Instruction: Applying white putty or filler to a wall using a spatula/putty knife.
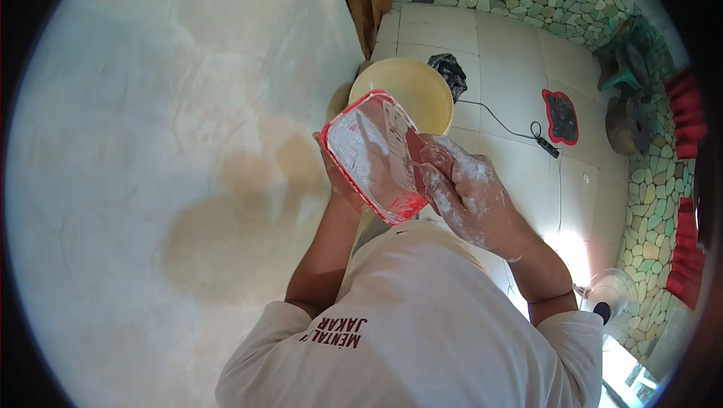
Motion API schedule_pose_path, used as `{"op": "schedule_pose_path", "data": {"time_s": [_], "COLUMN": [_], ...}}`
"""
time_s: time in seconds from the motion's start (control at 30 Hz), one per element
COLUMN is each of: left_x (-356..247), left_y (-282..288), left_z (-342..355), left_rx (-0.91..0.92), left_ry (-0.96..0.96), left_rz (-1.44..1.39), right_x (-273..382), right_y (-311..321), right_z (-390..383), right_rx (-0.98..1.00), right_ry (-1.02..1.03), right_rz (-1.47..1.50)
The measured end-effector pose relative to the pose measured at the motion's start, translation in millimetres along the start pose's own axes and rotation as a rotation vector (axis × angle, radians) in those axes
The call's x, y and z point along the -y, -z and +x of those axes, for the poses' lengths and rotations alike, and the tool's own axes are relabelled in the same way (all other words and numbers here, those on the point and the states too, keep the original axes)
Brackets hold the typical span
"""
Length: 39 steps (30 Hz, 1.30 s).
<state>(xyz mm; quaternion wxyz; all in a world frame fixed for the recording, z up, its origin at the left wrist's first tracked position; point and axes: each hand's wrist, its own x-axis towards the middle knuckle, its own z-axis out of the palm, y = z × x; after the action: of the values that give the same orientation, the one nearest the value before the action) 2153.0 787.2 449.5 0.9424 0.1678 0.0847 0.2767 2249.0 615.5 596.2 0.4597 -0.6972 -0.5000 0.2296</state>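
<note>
My left hand [337, 175] is wrapped round the side of a rectangular tub [354, 191] with a red rim, held tilted in front of my chest. White paste [352, 144] coats its inside and smears the rim. My right hand [471, 193], dusted and streaked with white, grips a putty knife [415, 158] with a dark red part showing by the fingers. Its wide blade lies over the tub's opening on the right side; the fingers hide most of the handle. I cannot tell how much paste is on the blade.
A large pale yellow bucket [440, 111] stands on the tiled floor beyond the tub. A plastered wall [151, 144] rises at my left. A black bag [448, 75], a power strip [548, 147] with its cord, and a red-edged mat [561, 117] lie to the right; a fan [610, 291] stands lower right.
</note>
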Motion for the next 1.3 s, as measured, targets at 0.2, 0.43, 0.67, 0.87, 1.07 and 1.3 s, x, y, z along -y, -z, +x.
{"op": "schedule_pose_path", "data": {"time_s": [0.2,0.43,0.67,0.87,1.07,1.3], "left_x": [-23.9,-5.5,21.4,12.0,4.2,-8.9], "left_y": [30.6,-7.8,-45.7,-48.3,-76.1,-70.9], "left_z": [147.1,258.0,314.3,324.0,308.0,296.1], "left_rx": [0.035,0.039,-0.041,0.004,-0.010,-0.051], "left_ry": [0.082,0.027,0.059,0.065,0.016,0.104], "left_rz": [0.042,0.215,0.258,0.365,0.632,0.550], "right_x": [-42.4,-81.6,-107.1,-103.9,-93.6,-78.7], "right_y": [42.4,110.8,179.2,182.1,164.5,144.2], "right_z": [127.9,232.5,260.5,267.4,264.7,258.0], "right_rx": [-0.077,0.110,0.071,0.140,0.138,0.128], "right_ry": [0.167,-0.137,0.010,-0.024,-0.011,-0.003], "right_rz": [-0.417,-0.439,-0.392,-0.388,-0.373,-0.357]}}
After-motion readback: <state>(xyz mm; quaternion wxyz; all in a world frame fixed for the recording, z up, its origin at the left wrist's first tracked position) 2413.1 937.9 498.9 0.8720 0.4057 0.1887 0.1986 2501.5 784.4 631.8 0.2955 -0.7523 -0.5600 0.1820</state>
